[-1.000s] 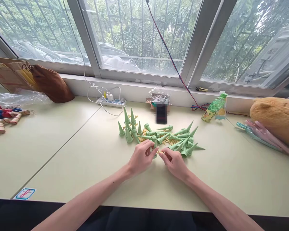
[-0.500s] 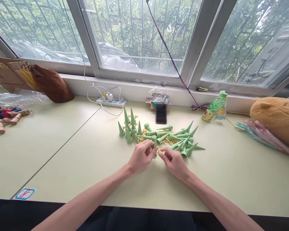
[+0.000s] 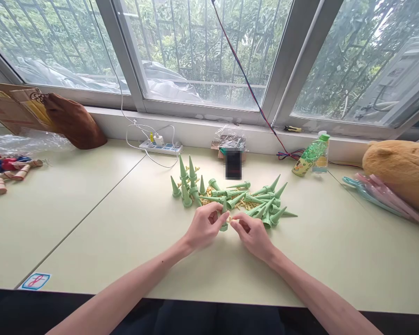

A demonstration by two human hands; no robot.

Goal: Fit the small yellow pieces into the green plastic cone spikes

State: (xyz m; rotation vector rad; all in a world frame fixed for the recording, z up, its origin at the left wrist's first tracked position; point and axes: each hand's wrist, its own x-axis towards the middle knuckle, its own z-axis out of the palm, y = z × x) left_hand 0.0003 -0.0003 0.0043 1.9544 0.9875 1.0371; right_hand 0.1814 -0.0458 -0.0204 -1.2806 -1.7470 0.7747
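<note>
Close together near the table's (image 3: 125,242) middle, the left hand's (image 3: 204,228) fingers grasp a green cone (image 3: 224,219), tip up, while the right hand's (image 3: 253,235) fingers pinch a yellow peg (image 3: 232,219) just beside the cone's base. Behind them lies a heap of cones (image 3: 265,204); a bottle (image 3: 312,160) stands well apart.

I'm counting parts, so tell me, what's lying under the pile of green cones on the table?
Small yellow pieces show through the gaps under the green cones, lying on the table. The cones cover the rest, so how many lie beneath cannot be seen.
</note>
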